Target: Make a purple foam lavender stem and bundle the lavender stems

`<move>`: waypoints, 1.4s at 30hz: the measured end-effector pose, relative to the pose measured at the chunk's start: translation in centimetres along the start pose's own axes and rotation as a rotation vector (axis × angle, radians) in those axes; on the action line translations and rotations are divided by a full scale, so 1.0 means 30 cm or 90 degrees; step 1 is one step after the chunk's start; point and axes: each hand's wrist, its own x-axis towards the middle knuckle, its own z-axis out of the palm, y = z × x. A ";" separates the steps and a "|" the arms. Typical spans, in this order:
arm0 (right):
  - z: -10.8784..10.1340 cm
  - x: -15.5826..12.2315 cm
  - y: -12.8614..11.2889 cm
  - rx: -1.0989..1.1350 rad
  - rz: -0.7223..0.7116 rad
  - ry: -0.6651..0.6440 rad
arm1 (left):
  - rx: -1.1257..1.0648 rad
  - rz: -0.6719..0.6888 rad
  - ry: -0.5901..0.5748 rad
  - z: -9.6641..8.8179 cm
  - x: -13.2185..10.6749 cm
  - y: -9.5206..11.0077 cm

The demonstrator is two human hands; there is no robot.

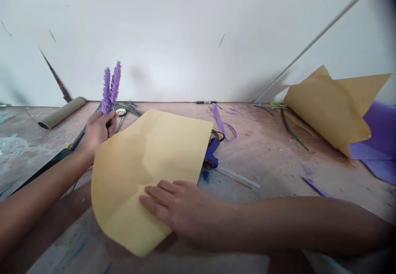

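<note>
Two purple lavender-like flowers (110, 87) stand upright in my left hand (100, 129), whose fingers are wrapped round them just below the blooms. Their stems are mostly hidden. A large sheet of tan wrapping paper (148, 150) lies in front of me, its left side curving up beside my left wrist. My right hand (176, 201) rests on the lower part of that paper, palm down, with the fingers stretched out flat. Under the paper's right edge, a blue glue gun (212, 152) is partly covered.
A cardboard tube (62, 113) lies near the wall at left. Purple ribbon (220, 121), a black marker (206, 102) and clear glue sticks (239, 177) are right of the paper. Farther right are scissors (275, 105), more tan paper (328, 109) and purple sheets (382, 138).
</note>
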 end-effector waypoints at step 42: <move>-0.149 -0.526 0.712 -0.279 0.451 0.077 | 0.072 0.011 -0.202 -0.082 -0.395 -0.150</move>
